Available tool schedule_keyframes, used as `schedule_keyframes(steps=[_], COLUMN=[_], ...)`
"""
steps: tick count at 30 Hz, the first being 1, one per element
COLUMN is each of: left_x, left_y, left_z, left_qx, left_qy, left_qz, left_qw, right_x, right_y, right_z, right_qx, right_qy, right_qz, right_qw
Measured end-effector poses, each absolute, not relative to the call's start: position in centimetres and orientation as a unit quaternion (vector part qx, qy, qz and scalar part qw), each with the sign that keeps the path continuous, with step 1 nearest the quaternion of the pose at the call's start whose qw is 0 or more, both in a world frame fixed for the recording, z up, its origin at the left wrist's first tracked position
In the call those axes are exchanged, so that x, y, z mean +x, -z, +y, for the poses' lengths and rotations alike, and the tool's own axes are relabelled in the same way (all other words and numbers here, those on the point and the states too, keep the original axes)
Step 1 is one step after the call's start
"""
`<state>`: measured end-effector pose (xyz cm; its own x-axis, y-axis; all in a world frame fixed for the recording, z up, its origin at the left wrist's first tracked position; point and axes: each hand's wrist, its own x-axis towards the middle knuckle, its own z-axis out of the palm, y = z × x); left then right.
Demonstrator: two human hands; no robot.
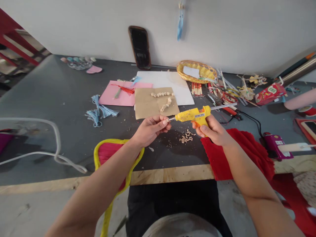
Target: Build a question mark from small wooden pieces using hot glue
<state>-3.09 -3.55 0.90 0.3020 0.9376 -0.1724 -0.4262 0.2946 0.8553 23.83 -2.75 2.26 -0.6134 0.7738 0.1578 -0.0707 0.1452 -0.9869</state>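
Observation:
My right hand (209, 129) is wrapped round the handle of a yellow hot glue gun (194, 115), its nozzle pointing left and a clear glue stick (223, 106) jutting from the back. At the nozzle tip, my left hand (155, 128) pinches something small and pale, too small to name. Below the glue gun lies a loose pile of short wooden pieces (187, 136). Two rows of beige bead-like clusters (162, 94) rest on a sheet of brown paper (145, 103), just beyond my left hand.
Left of the papers lie blue tassels (98, 112). A phone (140, 47) leans on the wall near a wicker basket (197, 70). Red cloth (237, 151) drapes over the front edge beneath my right arm; a yellow-edged pink fan-shaped item (106, 148) is under my left arm.

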Motion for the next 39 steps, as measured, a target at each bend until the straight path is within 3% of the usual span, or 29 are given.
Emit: schedule_keyframes(steps=[39], left_x=[-2.9], left_y=[-1.4], left_z=[-3.4], left_qx=[0.351], left_qy=[-0.497], left_qz=[0.378], left_qw=[0.698], right_x=[24.4], right_y=[-2.5], right_z=[-1.8], right_qx=[-0.323], right_qy=[-0.569], right_qz=[-0.663], right_qw=[0.364])
